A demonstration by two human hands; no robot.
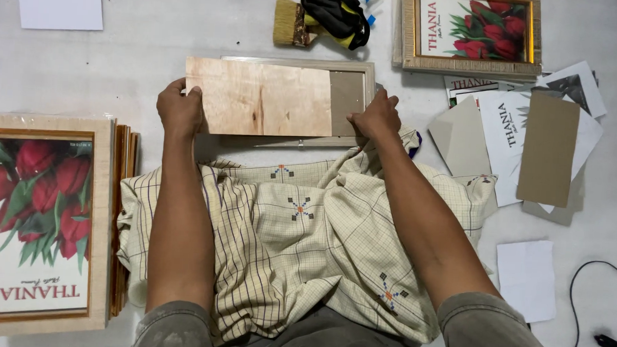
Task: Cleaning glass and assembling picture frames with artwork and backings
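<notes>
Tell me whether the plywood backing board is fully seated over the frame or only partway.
Only partway. The plywood board covers the left part of the face-down frame; grey card shows uncovered at the right. The left hand and right hand hold its ends.

Pale grey scuffed floor under flat, even light

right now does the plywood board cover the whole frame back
No, the plywood board leaves the right part of the frame uncovered, grey backing showing.
</notes>
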